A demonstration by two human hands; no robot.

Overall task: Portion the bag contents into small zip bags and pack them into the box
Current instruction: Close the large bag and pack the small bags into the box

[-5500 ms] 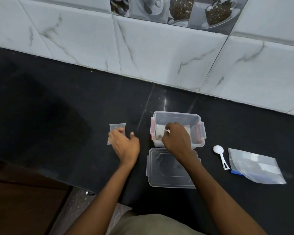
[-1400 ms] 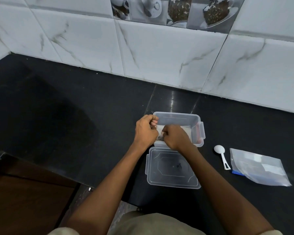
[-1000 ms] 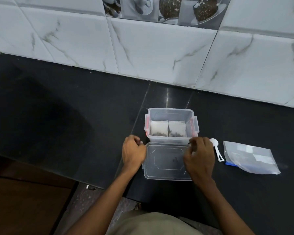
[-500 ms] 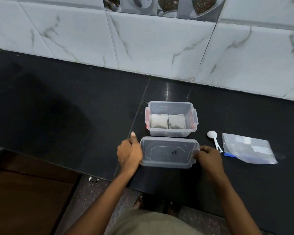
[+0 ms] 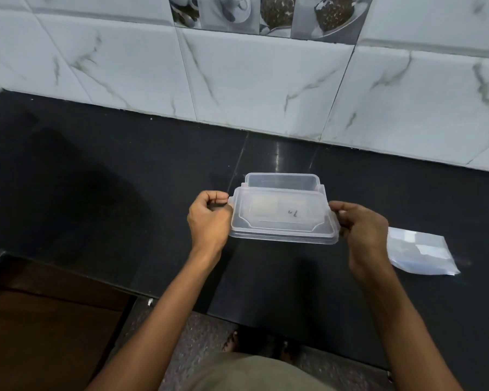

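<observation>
I hold the clear plastic lid (image 5: 283, 218) in the air, tilted, in front of and over the clear box (image 5: 281, 180). My left hand (image 5: 209, 218) pinches the lid's left edge. My right hand (image 5: 362, 230) pinches its right edge. Only the back rim of the box shows above the lid. The small zip bags inside the box show as pale blurs through the lid. The large zip bag (image 5: 418, 253) lies flat on the counter to the right of my right hand.
A black counter (image 5: 96, 179) runs under everything, with a white marble-tile wall (image 5: 251, 86) behind. The counter's front edge lies near my body, with floor and a brown surface (image 5: 40, 334) below left. The white scoop is hidden.
Both hands have lifted the lid off the counter and carried it up and back over the box. Earlier, my hands left the two small bags in the box and took the lid.
</observation>
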